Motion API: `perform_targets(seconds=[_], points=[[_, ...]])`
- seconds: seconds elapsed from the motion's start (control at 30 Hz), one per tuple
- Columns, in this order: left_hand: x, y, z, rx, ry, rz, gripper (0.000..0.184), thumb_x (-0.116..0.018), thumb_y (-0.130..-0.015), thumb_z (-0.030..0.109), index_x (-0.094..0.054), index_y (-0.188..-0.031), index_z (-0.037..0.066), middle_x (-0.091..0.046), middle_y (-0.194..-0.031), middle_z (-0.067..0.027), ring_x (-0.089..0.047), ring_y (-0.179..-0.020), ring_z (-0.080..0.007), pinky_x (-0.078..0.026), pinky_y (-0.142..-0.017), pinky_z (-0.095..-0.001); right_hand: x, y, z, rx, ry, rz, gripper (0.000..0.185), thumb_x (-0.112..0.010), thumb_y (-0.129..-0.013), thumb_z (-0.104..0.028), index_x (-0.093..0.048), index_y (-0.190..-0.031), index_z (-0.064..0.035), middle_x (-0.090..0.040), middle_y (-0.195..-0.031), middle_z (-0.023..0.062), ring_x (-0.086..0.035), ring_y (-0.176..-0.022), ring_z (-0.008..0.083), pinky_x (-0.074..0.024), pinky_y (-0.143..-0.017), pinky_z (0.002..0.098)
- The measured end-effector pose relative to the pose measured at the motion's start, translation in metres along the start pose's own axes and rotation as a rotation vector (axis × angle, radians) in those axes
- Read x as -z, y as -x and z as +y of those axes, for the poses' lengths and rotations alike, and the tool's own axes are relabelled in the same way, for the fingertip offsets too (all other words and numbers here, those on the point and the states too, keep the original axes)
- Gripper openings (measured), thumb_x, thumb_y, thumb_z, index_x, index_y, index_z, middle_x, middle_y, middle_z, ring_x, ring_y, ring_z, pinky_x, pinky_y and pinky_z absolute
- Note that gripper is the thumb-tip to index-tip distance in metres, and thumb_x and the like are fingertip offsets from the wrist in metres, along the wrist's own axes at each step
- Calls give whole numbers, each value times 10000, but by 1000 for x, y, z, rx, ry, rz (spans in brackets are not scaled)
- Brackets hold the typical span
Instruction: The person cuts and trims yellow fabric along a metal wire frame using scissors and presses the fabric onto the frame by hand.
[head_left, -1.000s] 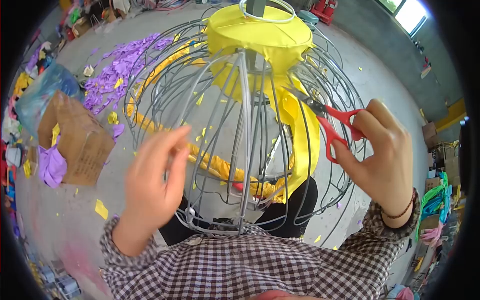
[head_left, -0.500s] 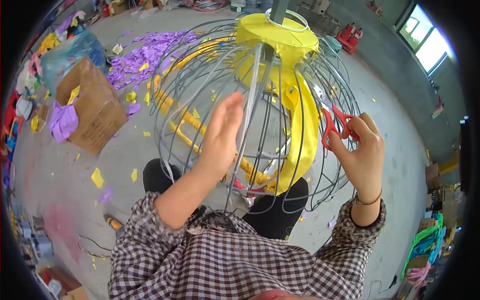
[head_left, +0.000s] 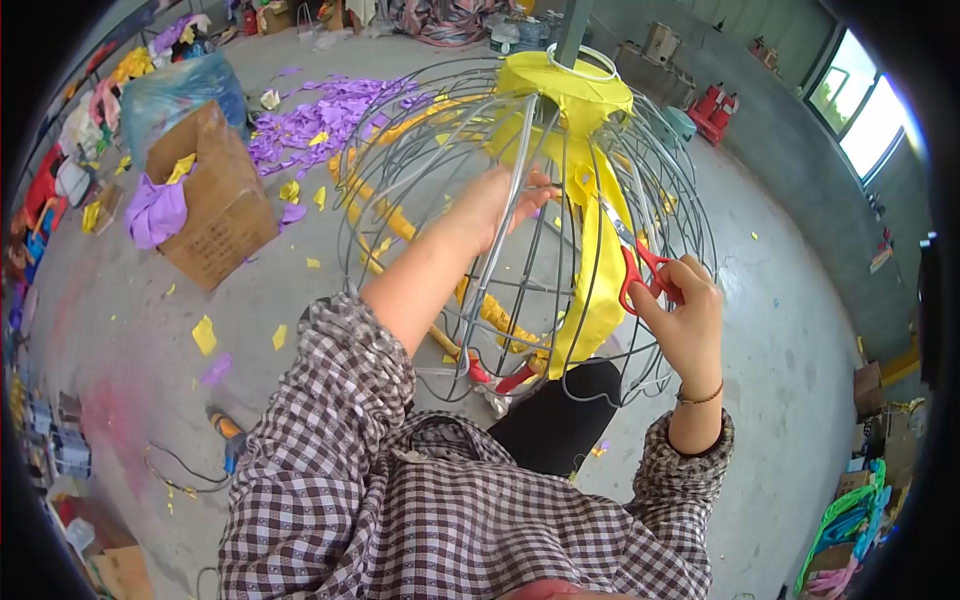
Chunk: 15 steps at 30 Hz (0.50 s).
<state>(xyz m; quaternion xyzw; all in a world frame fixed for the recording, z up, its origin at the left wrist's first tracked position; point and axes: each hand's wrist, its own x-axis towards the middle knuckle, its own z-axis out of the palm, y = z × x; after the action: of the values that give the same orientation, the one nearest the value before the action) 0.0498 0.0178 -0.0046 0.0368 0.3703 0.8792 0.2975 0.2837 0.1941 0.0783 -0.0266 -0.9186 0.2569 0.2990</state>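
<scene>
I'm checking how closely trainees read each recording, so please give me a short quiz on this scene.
1. Which hand holds the red-handled scissors?
2. True or false: purple scraps lie on the floor.
3. The strip hanging down the wire frame is: (a) blue, (b) yellow, (c) green.

Key:
1. The right hand.
2. True.
3. (b).

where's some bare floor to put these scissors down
The clearest patch is the floor between the right side of the wire frame and the grey wall, with only a few small scraps. It is crowded at upper left, around the cardboard box and purple scraps.
</scene>
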Motion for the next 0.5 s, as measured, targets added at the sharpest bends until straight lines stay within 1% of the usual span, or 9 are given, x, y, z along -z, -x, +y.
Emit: perform_targets(seconds=[0.1, 0.13, 0.27, 0.3, 0.43, 0.47, 0.5], points=[[-24, 25, 0, -152, -28, 24, 334, -567, -1012, 266, -602, -1225, 11, -652, -1131, -169, -648, -901, -194, -573, -785, -299, -1, -5, -1, -5, 4, 14, 223, -779, -722, -116, -596, -733, 10, -534, -736, 51, -467, -610, 172, -419, -573, 292], [-25, 25, -1, -154, -29, 20, 334, -567, -1012, 266, -602, -1225, 11, -652, -1131, -169, -648, -901, -194, -573, -785, -299, 0, -8, -2, -2, 5, 18, 223, -779, -722, -116, -596, -733, 10, -534, -736, 51, -467, -610, 172, -419, -573, 292], [-22, 18, -5, -244, 33, -182, 562, -500, -1046, 444, -446, -1457, 64, -616, -1209, -91, -646, -1020, -187, -547, -882, -354, 1, -25, -5, 89, 48, 85, 224, -765, -740, -120, -585, -731, 13, -531, -738, 42, -434, -617, 163, -390, -569, 284], [-22, 16, -4, -243, 29, -188, 562, -500, -1046, 444, -446, -1457, 64, -616, -1209, -91, -646, -1020, -187, -547, -882, -354, 1, -30, -7, 87, 48, 92, 224, -765, -740, -120, -585, -731, 13, -531, -738, 42, -434, -617, 163, -390, -569, 284], [-21, 6, -1, -246, -140, -221, 646, -463, -1037, 529, -363, -1530, 123, -601, -1211, -93, -626, -1043, -166, -507, -873, -333, 9, -64, -24, 196, 213, 123, 235, -764, -749, -155, -606, -749, 18, -545, -758, 47, -453, -613, 183, -404, -573, 298], [-21, 5, -1, -241, -143, -228, 646, -463, -1037, 529, -363, -1530, 123, -601, -1211, -93, -626, -1043, -166, -507, -873, -333, 10, -72, -27, 190, 216, 129, 235, -764, -749, -155, -606, -749, 18, -545, -758, 47, -453, -613, 183, -404, -573, 298], [-21, 6, -1, -233, -148, -226, 657, -459, -1037, 534, -363, -1531, 111, -552, -1282, -84, -606, -1049, -159, -499, -870, -325, 12, -80, -31, 211, 259, 124, 241, -763, -751, -168, -610, -752, 19, -546, -760, 50, -458, -613, 190, -407, -575, 302]])
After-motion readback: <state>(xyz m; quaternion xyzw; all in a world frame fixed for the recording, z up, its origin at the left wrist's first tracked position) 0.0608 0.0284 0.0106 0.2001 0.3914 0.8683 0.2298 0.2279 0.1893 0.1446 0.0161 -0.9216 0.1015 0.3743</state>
